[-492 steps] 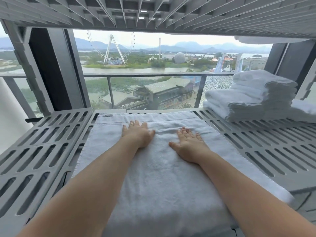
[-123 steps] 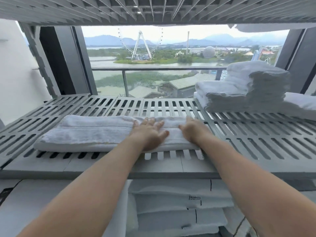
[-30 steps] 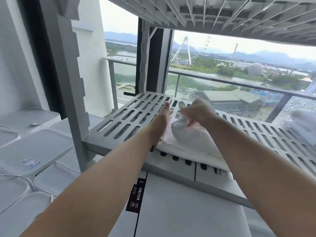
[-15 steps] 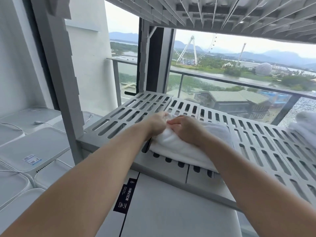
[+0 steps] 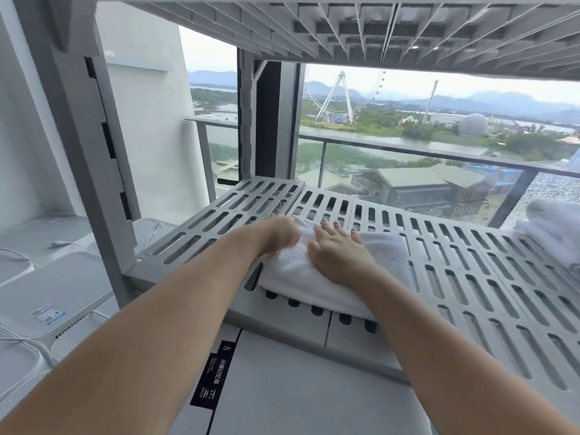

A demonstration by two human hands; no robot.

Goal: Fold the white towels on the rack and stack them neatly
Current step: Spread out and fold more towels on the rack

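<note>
We see the folded towel (image 5: 386,255) lying flat on the slatted rack (image 5: 470,277), close to its front edge and toward its left end. The right hand (image 5: 337,252) rests palm down on top of it, fingers straight and spread. The left hand (image 5: 279,233) is at the towel's far left corner, touching it, but it is blurred and we cannot tell whether its fingers grip or lie flat. More towels (image 5: 552,227) sit piled at the rack's right end, well apart.
</note>
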